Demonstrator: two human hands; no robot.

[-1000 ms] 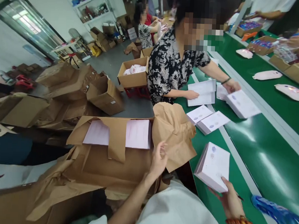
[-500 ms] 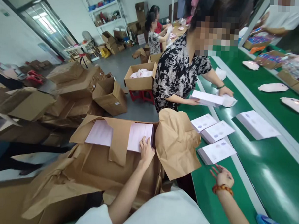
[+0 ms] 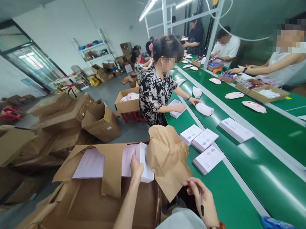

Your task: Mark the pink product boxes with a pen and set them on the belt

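My left hand (image 3: pixel 136 170) grips a white flat box (image 3: pixel 144 161) and tilts it up out of a large brown carton (image 3: pixel 93 199) lined with torn brown paper (image 3: pixel 167 157). More white boxes (image 3: pixel 88 163) lie in the carton under paper strips. My right hand (image 3: pixel 202 197) hovers curled near the green table's (image 3: pixel 227 205) front edge, with a black pen (image 3: pixel 201 201) between its fingers. Three white boxes (image 3: pixel 204 139) with purple marks lie on the table in front of my right hand.
A person in a black floral top (image 3: pixel 154 94) works at the same table just ahead. A green conveyor belt (image 3: pixel 268 133) carries a white box (image 3: pixel 235 129) and pink items (image 3: pixel 253 106). Other people sit across it. Brown cartons (image 3: pixel 66 114) are piled on the floor at left.
My left hand has closed on a white box in the carton and raised its edge. My right hand let go of a box onto the table, then drew back toward me.
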